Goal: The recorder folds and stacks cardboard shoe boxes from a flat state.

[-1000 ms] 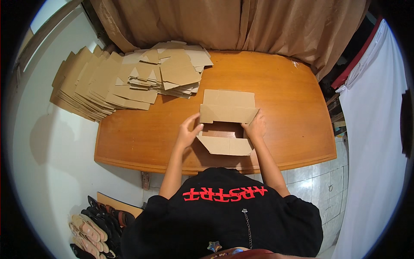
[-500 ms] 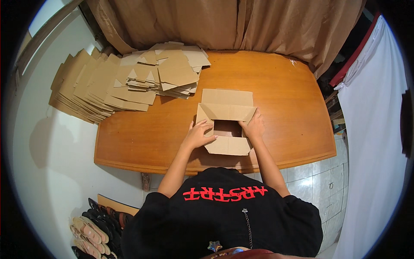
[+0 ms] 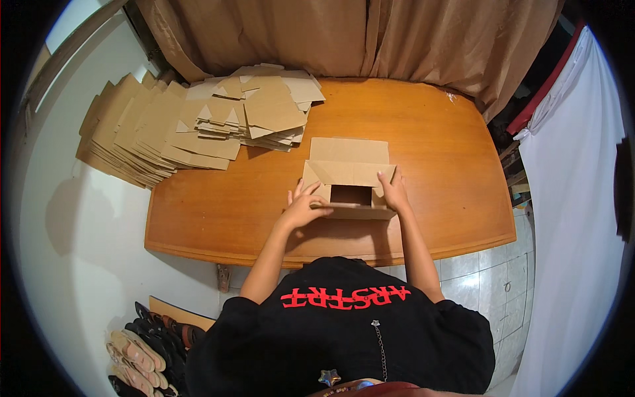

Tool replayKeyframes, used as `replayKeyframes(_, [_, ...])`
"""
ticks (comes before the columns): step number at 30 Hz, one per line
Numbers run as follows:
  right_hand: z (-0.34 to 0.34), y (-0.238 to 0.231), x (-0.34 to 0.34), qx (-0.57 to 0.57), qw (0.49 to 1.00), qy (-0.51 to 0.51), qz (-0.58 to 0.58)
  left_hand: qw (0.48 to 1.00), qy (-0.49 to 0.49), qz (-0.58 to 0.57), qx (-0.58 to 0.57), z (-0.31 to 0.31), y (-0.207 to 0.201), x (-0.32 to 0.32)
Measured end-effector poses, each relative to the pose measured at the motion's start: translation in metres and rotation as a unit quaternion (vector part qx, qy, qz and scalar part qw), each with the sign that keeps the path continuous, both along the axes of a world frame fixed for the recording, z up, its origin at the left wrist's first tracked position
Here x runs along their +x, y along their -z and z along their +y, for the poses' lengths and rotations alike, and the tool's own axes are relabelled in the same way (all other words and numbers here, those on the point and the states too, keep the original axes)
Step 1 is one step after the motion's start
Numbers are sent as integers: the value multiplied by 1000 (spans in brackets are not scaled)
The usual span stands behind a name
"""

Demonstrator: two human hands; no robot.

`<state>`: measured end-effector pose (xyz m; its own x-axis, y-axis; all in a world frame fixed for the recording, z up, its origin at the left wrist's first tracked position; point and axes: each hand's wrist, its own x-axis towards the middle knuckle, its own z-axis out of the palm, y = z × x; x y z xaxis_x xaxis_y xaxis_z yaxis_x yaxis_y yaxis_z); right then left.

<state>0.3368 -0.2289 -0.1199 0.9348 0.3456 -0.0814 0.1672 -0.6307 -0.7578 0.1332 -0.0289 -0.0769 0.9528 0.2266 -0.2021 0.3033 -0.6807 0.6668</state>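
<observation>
An open-topped cardboard box [image 3: 350, 171] sits in front of me on the wooden table. Its far flap lies outward, while the near flap stands raised, seen almost edge-on. Through a rectangular gap between the folded flaps I see the dark inside. My left hand [image 3: 305, 208] grips the box's left side, thumb near the corner of the near flap, other fingers along the outer wall. At the opposite side my right hand [image 3: 395, 192] clasps the right wall and flap, thumb on top; its remaining fingers are partly hidden behind the cardboard.
Several flattened cardboard sheets [image 3: 271, 109] are piled at the table's [image 3: 423, 139] back left, leaning out toward the wall. A brown curtain [image 3: 436, 40] hangs behind, a white cloth [image 3: 569, 198] at the right. Sandals [image 3: 142, 354] stand on a rack at lower left.
The near flap has swung up from lying outward to standing nearly upright. My right hand has shifted slightly at the right wall, its thumb moving up and out of the opening.
</observation>
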Motion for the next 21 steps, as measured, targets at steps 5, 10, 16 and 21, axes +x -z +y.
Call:
replayKeyframes(5, [-5, 2, 7, 101, 993, -32, 60, 965, -204, -162, 20, -14, 17, 25])
replayKeyframes(10, [0, -12, -17, -61, 995, -49, -69, 952, -268, -128, 72, -22, 23, 41])
replayKeyframes(16, [6, -18, -29, -127, 981, -28, -144, 941, -296, -91, 137, -30, 21, 44])
replayKeyframes(21, [4, -28, -30, -131, 985, -17, -113, 938, -333, -88, 45, -26, 6, 39])
